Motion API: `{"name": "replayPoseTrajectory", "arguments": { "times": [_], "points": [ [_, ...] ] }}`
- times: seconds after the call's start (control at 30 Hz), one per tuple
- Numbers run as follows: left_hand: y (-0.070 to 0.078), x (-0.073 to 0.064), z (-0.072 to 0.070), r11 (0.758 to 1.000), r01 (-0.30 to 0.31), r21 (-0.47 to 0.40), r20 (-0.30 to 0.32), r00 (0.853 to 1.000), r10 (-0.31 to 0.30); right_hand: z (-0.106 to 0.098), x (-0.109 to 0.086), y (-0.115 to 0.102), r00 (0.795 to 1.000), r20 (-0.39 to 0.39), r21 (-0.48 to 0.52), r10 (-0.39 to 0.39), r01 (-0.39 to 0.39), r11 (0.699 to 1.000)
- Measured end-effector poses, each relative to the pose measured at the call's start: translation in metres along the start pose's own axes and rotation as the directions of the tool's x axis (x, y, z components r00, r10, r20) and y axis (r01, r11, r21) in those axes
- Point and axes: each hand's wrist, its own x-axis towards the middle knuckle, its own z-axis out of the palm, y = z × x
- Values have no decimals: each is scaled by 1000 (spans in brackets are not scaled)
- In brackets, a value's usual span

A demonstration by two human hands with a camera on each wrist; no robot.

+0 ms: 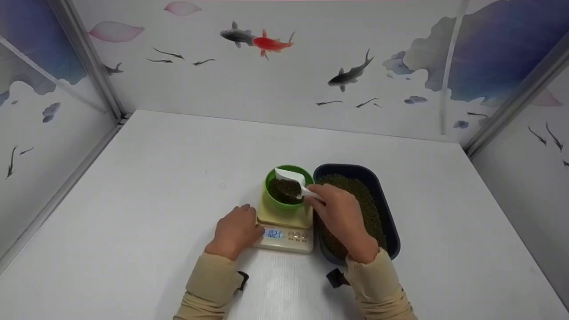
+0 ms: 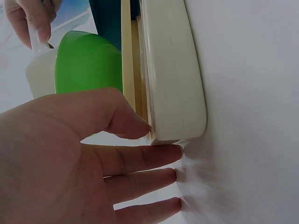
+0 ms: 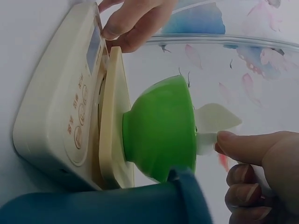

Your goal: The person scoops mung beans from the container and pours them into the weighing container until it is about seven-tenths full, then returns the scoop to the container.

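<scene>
My right hand (image 1: 340, 213) pinches the handle of a white scoop (image 1: 291, 174) between thumb and fingers. The scoop is tilted over a green bowl (image 3: 161, 128), and dark grains (image 1: 284, 190) show in the scoop and bowl. That bowl stands on the yellowish platform (image 1: 284, 217) of a kitchen scale (image 2: 170, 70), whose blue display (image 1: 273, 234) is lit. At the scale's front left corner is my left hand (image 1: 235, 231). In the left wrist view its thumb (image 2: 133, 126) touches the edge, and its fingers extend straight beside the corner with tips at the tabletop.
A dark blue tub (image 1: 393, 231) full of small greenish-brown grains (image 1: 369, 200) stands right beside the scale, under my right forearm. The white table (image 1: 146, 186) is bordered by white panels (image 1: 284, 98) printed with fish and petals.
</scene>
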Motion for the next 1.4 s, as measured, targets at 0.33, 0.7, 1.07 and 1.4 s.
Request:
{"name": "replayPoseTrajectory", "arguments": {
  "times": [0.33,0.7,1.07,1.4],
  "points": [
    [-2,1,-5,1000,-6,-2,-2,1000,6,-20,2,7,1000,0,-44,-17,16,999],
    [-1,2,-8,1000,0,-8,-10,1000,-1,-33,5,11,998,-66,-31,-15,13,999],
    [-2,0,-1,1000,-13,-2,-4,1000,13,-51,-8,22,981,-129,53,146,-141,989],
    [-2,1,-3,1000,-8,-8,37,999,8,-70,-47,34,958,31,69,285,-287,956]
  ]
}}
